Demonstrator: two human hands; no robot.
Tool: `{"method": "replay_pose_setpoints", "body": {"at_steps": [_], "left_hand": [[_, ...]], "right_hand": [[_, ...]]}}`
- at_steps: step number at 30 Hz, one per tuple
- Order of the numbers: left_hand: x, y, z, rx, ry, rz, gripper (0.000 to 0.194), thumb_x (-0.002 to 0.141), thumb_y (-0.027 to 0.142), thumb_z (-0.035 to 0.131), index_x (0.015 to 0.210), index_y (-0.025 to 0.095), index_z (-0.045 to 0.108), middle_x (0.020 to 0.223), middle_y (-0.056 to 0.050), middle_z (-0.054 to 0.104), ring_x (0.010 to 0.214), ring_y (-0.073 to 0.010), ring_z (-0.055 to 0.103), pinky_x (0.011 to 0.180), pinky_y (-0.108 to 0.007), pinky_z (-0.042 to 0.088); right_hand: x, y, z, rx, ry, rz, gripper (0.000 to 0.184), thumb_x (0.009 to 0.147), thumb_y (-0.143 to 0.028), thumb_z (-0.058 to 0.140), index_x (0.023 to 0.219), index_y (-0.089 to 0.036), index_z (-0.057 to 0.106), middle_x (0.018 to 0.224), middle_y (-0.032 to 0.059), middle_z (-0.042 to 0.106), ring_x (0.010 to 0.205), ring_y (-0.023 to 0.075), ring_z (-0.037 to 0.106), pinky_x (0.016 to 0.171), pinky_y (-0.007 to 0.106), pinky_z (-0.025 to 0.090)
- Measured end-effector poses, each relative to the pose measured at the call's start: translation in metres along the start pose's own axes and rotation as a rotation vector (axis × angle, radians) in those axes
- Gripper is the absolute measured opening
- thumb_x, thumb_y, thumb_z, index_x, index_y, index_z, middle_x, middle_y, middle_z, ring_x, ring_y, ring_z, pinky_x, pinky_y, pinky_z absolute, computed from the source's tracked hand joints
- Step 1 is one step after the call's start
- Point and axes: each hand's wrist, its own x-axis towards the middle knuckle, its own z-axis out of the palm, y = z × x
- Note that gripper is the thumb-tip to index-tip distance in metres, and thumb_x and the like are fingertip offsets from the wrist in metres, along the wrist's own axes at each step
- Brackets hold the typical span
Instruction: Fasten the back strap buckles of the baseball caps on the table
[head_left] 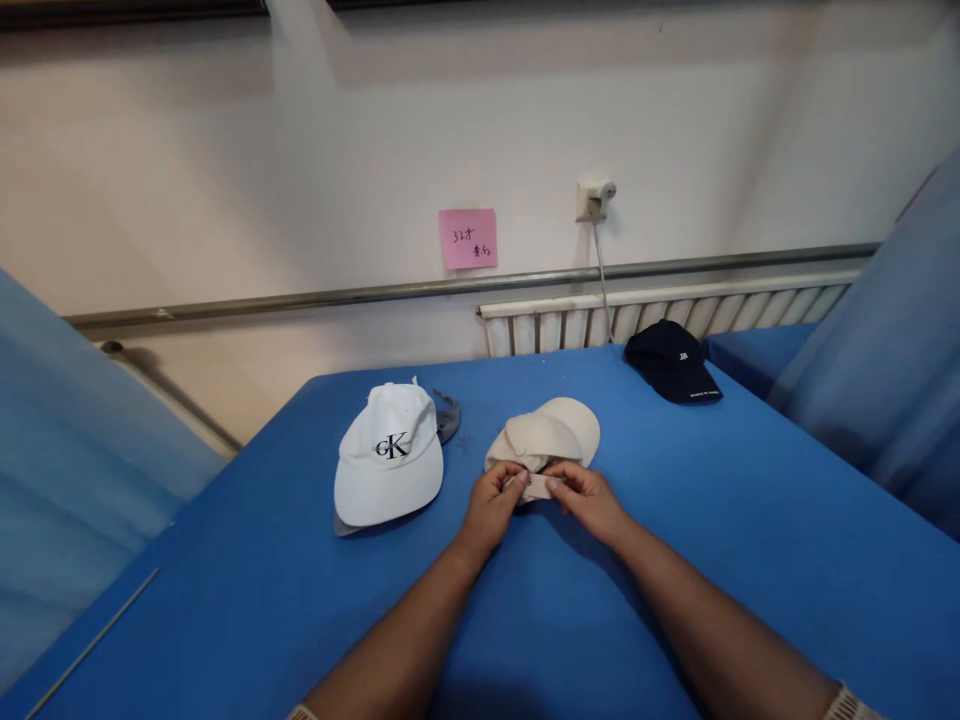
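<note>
A beige baseball cap (551, 435) lies at the middle of the blue table, its brim pointing away from me to the right. At its near side is the back strap (537, 487). My left hand (495, 500) pinches the strap's left end, fingers closed. The right end sits between the thumb and fingers of my right hand (589, 497). Left of the beige cap, a white cap (390, 455) with black letters rests on top of a grey cap (448, 420), which is mostly hidden. How the strap fastens cannot be made out.
A black cap (670, 360) lies at the table's far right corner. Behind the blue table (300, 600) are a radiator (555, 330), a metal rail (360, 295) and a socket with a cord (592, 203). Blue curtains (60, 440) hang at both sides.
</note>
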Motion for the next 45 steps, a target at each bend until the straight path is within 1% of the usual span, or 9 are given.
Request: {"method": "replay_pose_setpoints", "body": {"at_steps": [4, 7, 11, 17, 19, 23, 30, 39, 45], "left_hand": [[0.001, -0.005, -0.001, -0.027, 0.029, -0.027, 0.03, 0.077, 0.045, 0.066, 0.082, 0.015, 0.065, 0.068, 0.0, 0.059, 0.062, -0.0124, 0.05, 0.059, -0.022, 0.038], [0.002, -0.005, -0.001, -0.083, 0.038, -0.06, 0.032, 0.076, 0.046, 0.067, 0.081, 0.015, 0.063, 0.064, 0.001, 0.057, 0.057, -0.0109, 0.048, 0.055, -0.022, 0.035], [0.003, -0.003, 0.0, -0.127, 0.034, -0.094, 0.031, 0.074, 0.045, 0.068, 0.078, 0.015, 0.06, 0.06, 0.002, 0.055, 0.054, -0.0091, 0.045, 0.053, -0.021, 0.033], [0.003, 0.002, 0.001, -0.094, -0.016, -0.106, 0.03, 0.074, 0.044, 0.066, 0.076, 0.015, 0.057, 0.056, 0.005, 0.05, 0.051, -0.0081, 0.041, 0.051, -0.02, 0.031], [0.003, 0.002, 0.002, -0.086, -0.009, -0.109, 0.029, 0.075, 0.043, 0.064, 0.075, 0.015, 0.056, 0.056, 0.005, 0.05, 0.051, -0.008, 0.04, 0.051, -0.02, 0.03], [0.002, 0.002, 0.002, -0.052, -0.017, -0.103, 0.027, 0.075, 0.041, 0.063, 0.076, 0.015, 0.055, 0.057, 0.005, 0.051, 0.052, -0.0085, 0.043, 0.051, -0.02, 0.031], [0.003, 0.001, 0.001, -0.047, -0.028, -0.136, 0.022, 0.073, 0.035, 0.062, 0.079, 0.015, 0.056, 0.054, 0.006, 0.049, 0.049, -0.0082, 0.041, 0.049, -0.02, 0.03], [-0.003, 0.007, 0.003, 0.114, -0.033, -0.019, 0.023, 0.073, 0.032, 0.068, 0.087, 0.016, 0.059, 0.075, 0.0, 0.064, 0.067, -0.0136, 0.058, 0.063, -0.024, 0.044], [-0.006, 0.008, -0.002, 0.195, -0.037, 0.089, 0.024, 0.079, 0.029, 0.064, 0.1, 0.018, 0.06, 0.086, -0.002, 0.069, 0.078, -0.0165, 0.064, 0.073, -0.028, 0.048]], "right_hand": [[-0.002, 0.005, 0.002, 0.054, -0.042, 0.048, 0.03, 0.064, -0.027, 0.076, 0.093, -0.021, 0.073, 0.054, -0.005, 0.056, 0.046, 0.0091, 0.042, 0.048, 0.022, 0.032], [-0.004, 0.008, 0.003, -0.006, -0.045, 0.015, 0.042, 0.061, -0.019, 0.077, 0.102, -0.022, 0.069, 0.051, -0.008, 0.051, 0.047, 0.0088, 0.041, 0.049, 0.021, 0.031], [-0.005, 0.009, 0.003, -0.177, 0.011, -0.094, 0.026, 0.07, -0.02, 0.07, 0.096, -0.023, 0.068, 0.054, -0.0068, 0.052, 0.048, 0.0099, 0.043, 0.049, 0.022, 0.032], [-0.002, 0.008, -0.002, -0.362, 0.017, -0.254, 0.019, 0.079, -0.027, 0.061, 0.095, -0.022, 0.071, 0.086, 0.0032, 0.064, 0.063, 0.013, 0.054, 0.059, 0.026, 0.042], [-0.001, 0.011, -0.002, -0.321, -0.004, -0.199, 0.02, 0.079, -0.029, 0.061, 0.096, -0.021, 0.07, 0.084, 0.0032, 0.064, 0.059, 0.0123, 0.054, 0.056, 0.025, 0.042], [0.002, 0.021, -0.001, -0.195, -0.014, -0.046, 0.024, 0.079, -0.035, 0.062, 0.096, -0.019, 0.068, 0.058, -0.0035, 0.055, 0.047, 0.0106, 0.047, 0.046, 0.022, 0.036], [0.004, 0.018, -0.004, -0.152, -0.03, -0.045, 0.029, 0.086, -0.041, 0.053, 0.091, -0.016, 0.068, 0.047, -0.0056, 0.049, 0.042, 0.0101, 0.045, 0.046, 0.023, 0.035], [0.004, 0.018, -0.001, -0.061, 0.048, -0.027, 0.027, 0.077, -0.041, 0.065, 0.089, -0.017, 0.067, 0.051, -0.0051, 0.053, 0.042, 0.0093, 0.045, 0.043, 0.022, 0.034], [0.004, 0.011, -0.009, -0.231, -0.119, -0.122, 0.024, 0.081, -0.036, 0.063, 0.097, -0.02, 0.07, 0.074, 0.0005, 0.063, 0.053, 0.0101, 0.051, 0.05, 0.023, 0.04]]}}
